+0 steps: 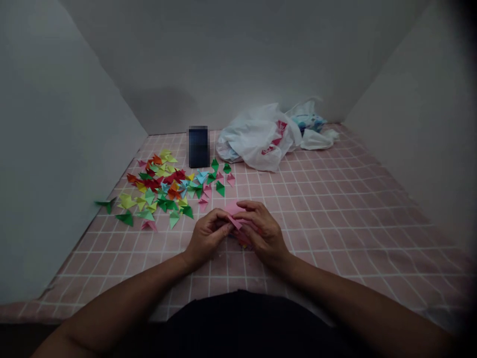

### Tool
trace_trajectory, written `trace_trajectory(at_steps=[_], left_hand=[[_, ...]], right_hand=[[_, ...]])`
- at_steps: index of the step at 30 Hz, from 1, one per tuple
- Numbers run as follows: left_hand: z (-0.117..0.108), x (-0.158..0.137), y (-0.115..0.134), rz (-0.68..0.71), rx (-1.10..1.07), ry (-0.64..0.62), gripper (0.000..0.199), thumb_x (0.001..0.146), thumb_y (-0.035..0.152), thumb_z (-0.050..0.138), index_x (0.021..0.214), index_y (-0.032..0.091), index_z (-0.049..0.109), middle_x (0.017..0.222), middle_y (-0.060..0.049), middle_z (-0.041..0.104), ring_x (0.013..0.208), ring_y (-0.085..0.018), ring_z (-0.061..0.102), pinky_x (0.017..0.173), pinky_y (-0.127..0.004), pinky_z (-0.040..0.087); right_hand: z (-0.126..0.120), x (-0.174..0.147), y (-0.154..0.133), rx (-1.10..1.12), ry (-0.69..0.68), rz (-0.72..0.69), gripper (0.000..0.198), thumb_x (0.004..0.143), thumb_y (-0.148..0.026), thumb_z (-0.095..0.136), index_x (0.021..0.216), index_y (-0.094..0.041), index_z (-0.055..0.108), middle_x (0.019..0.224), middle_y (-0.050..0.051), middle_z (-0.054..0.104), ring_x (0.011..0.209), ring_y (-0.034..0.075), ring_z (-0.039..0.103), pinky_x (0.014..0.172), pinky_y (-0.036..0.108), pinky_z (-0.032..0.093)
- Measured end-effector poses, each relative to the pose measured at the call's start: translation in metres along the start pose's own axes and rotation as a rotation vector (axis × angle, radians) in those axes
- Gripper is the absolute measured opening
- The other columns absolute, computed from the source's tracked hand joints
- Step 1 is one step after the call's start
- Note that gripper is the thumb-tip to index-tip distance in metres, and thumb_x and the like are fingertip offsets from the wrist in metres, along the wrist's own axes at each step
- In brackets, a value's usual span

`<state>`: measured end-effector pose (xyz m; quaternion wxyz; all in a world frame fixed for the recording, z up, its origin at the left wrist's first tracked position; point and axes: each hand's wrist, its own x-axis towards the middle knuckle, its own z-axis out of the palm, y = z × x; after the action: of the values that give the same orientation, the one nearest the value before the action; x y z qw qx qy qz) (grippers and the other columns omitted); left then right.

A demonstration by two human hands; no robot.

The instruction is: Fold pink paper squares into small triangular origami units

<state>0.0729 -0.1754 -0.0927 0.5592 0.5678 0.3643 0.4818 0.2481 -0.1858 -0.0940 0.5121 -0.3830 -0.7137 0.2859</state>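
A partly folded sheet of pink paper (234, 209) is held up between my two hands, low over the table. My left hand (210, 231) pinches its left side between thumb and fingers. On the other side, my right hand (263, 231) grips it, with the upper fingers bent over the paper. Beneath the hands some small coloured paper (244, 244) shows, mostly hidden. To the left lies a spread of folded paper pieces (169, 204) in green, yellow, red, orange, blue and pink, with pointed tips like small origami birds.
A pink cloth with white grid lines (335, 214) covers the table. A dark upright rectangle (198, 147), pixelated, stands behind the paper pieces. At the back lie a white plastic bag (253, 136) with red print and a blue-and-white packet (308, 122). Grey panels (242, 59) enclose three sides.
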Motion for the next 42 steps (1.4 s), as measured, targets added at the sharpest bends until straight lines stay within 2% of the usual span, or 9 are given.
trace_trajectory(at_steps=[4, 9, 16, 20, 32, 42], left_hand=[[-0.0009, 0.0000, -0.0017, 0.101, 0.131, 0.021, 0.002, 0.083, 0.017, 0.065, 0.084, 0.018, 0.064, 0.075, -0.001, 0.065, 0.067, -0.012, 0.063, 0.062, -0.023, 0.054], [-0.0010, -0.0017, -0.0011, 0.158, 0.242, -0.020, 0.004, 0.084, 0.015, 0.063, 0.082, 0.018, 0.063, 0.075, -0.002, 0.063, 0.069, -0.013, 0.061, 0.062, -0.022, 0.050], [-0.0028, -0.0029, -0.0009, 0.200, 0.388, -0.040, 0.007, 0.089, 0.019, 0.060, 0.083, 0.018, 0.064, 0.077, -0.003, 0.064, 0.067, -0.013, 0.059, 0.064, -0.025, 0.048], [-0.0033, -0.0023, -0.0016, 0.236, 0.462, -0.040, 0.008, 0.089, 0.018, 0.060, 0.084, 0.019, 0.065, 0.078, -0.004, 0.066, 0.070, -0.014, 0.062, 0.065, -0.026, 0.047], [-0.0024, -0.0008, 0.0011, 0.269, 0.426, -0.029, 0.007, 0.091, 0.016, 0.061, 0.086, 0.018, 0.065, 0.078, -0.002, 0.065, 0.070, -0.012, 0.064, 0.064, -0.023, 0.050], [-0.0038, -0.0006, 0.0010, 0.301, 0.492, -0.051, 0.008, 0.092, 0.015, 0.060, 0.088, 0.018, 0.065, 0.079, -0.003, 0.065, 0.071, -0.013, 0.063, 0.066, -0.026, 0.051]], right_hand=[[0.0008, 0.0003, -0.0013, -0.055, 0.009, -0.022, 0.019, 0.091, -0.022, 0.067, 0.109, -0.028, 0.067, 0.113, 0.008, 0.061, 0.110, 0.025, 0.059, 0.093, 0.046, 0.051], [0.0015, 0.0002, -0.0042, -0.176, 0.023, -0.040, 0.009, 0.091, -0.025, 0.067, 0.099, -0.025, 0.064, 0.092, 0.006, 0.062, 0.090, 0.024, 0.058, 0.077, 0.041, 0.049], [0.0013, -0.0001, -0.0055, -0.095, -0.032, -0.015, 0.006, 0.092, -0.022, 0.064, 0.095, -0.022, 0.059, 0.081, 0.003, 0.062, 0.076, 0.018, 0.059, 0.068, 0.034, 0.046], [0.0006, 0.0003, -0.0064, -0.063, -0.029, -0.007, 0.006, 0.091, -0.021, 0.065, 0.093, -0.021, 0.060, 0.080, 0.003, 0.062, 0.074, 0.017, 0.060, 0.067, 0.031, 0.046], [-0.0002, -0.0028, -0.0057, -0.001, -0.037, 0.088, 0.004, 0.095, -0.022, 0.058, 0.094, -0.021, 0.062, 0.085, 0.004, 0.068, 0.076, 0.016, 0.064, 0.068, 0.031, 0.049], [0.0001, 0.0009, -0.0084, -0.025, -0.041, 0.049, 0.014, 0.095, -0.015, 0.055, 0.083, -0.020, 0.060, 0.074, 0.001, 0.064, 0.067, 0.013, 0.060, 0.064, 0.028, 0.046]])
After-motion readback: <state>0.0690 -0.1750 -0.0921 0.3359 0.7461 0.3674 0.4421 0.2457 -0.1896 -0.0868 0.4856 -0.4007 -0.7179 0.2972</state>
